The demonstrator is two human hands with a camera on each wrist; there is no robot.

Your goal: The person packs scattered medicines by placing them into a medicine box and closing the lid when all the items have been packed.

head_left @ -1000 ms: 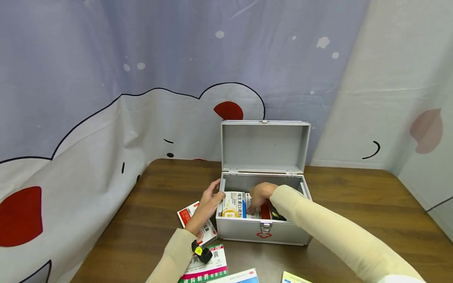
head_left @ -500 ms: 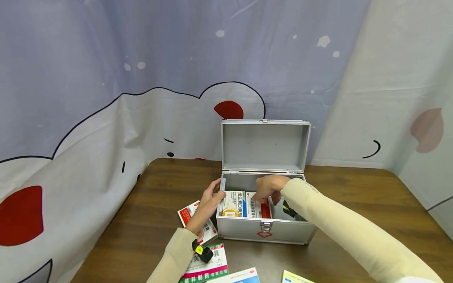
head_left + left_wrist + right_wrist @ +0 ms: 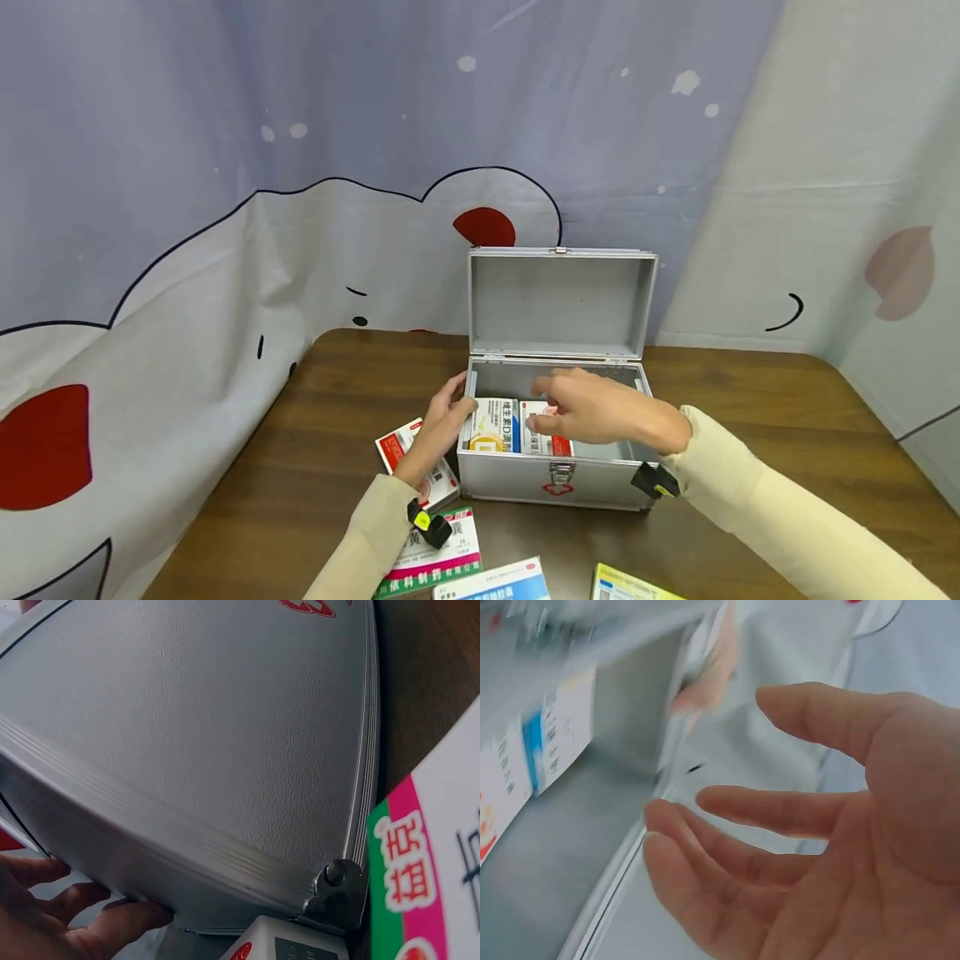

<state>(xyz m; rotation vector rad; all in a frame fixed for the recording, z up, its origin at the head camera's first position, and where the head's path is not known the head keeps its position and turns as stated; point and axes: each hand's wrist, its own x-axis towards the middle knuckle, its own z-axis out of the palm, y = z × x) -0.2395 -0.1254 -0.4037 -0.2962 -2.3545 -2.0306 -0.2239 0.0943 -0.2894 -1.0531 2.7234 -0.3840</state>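
A silver aluminium case (image 3: 517,479) with its lid (image 3: 558,304) raised stands on the table. Inside, at its left, a white and yellow medicine box (image 3: 491,425) sits beside a white and red medicine box (image 3: 536,429). My left hand (image 3: 438,429) rests against the case's left side, the thumb at the rim; in the left wrist view its fingers (image 3: 135,919) touch the side panel. Over the case's opening, my right hand (image 3: 600,408) is held with fingers apart, and the right wrist view shows its palm (image 3: 832,900) with nothing in it.
Left of the case lies a red and white medicine box (image 3: 442,487), partly under my left arm. Towards the near edge are a green and pink box (image 3: 450,554), a blue and white box (image 3: 502,583) and a yellow box (image 3: 630,586). A printed curtain (image 3: 375,100) hangs behind.
My right hand has drawn up and back from the boxes inside the case, its fingers loosening and spreading. The white and red box shows more inside. My left hand stays in place.
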